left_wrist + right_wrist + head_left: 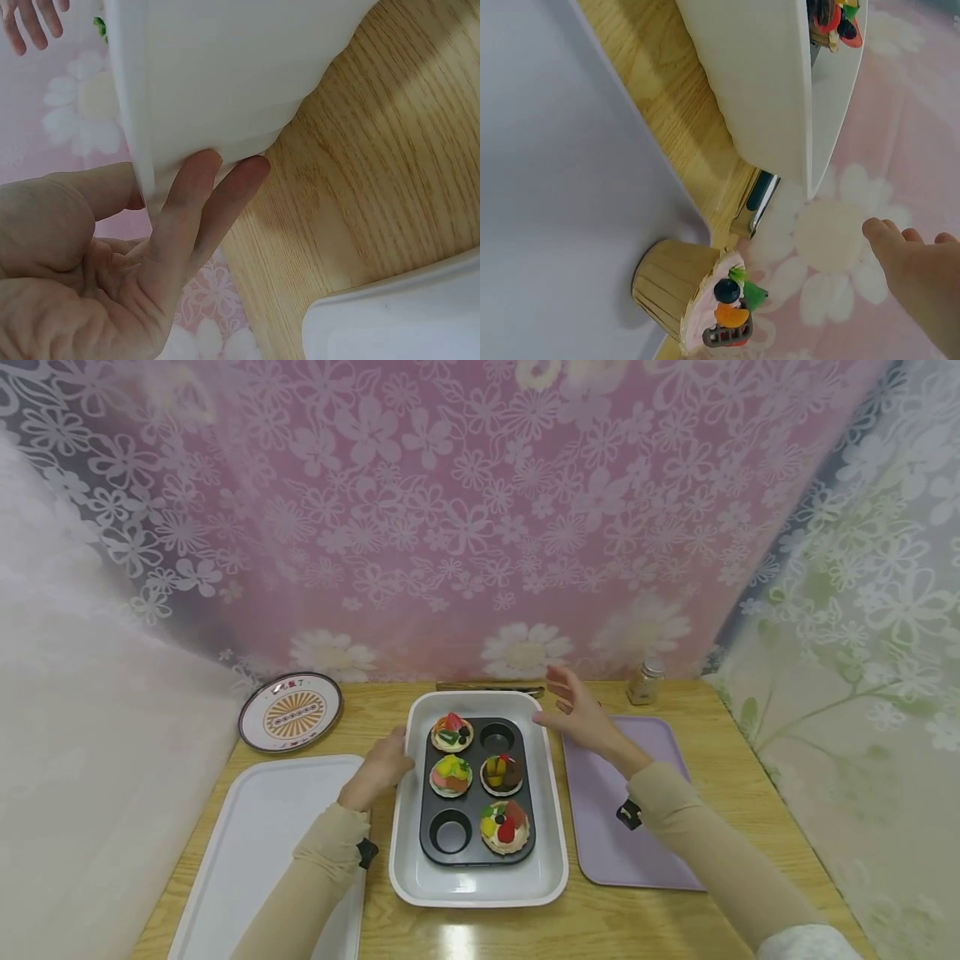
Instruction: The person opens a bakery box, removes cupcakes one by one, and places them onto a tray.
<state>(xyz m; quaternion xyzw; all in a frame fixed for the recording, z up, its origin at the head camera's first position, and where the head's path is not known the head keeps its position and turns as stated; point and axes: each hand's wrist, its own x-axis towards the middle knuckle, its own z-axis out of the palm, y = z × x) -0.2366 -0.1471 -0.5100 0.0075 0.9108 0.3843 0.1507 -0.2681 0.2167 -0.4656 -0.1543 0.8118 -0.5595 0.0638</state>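
Currently, the left hand (386, 762) pinches the left rim of a deep white rounded-rectangular tray (465, 887), thumb over the edge, fingers against its outer wall. The right hand (579, 717) hovers near the far right corner, fingers parted, holding nothing. Inside sits a black six-cup muffin pan (475, 827) bearing four colourful-topped tarts (505, 829).

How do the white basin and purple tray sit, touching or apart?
Apart: the right wrist view shows a strip of wooden table between the white basin and purple tray.
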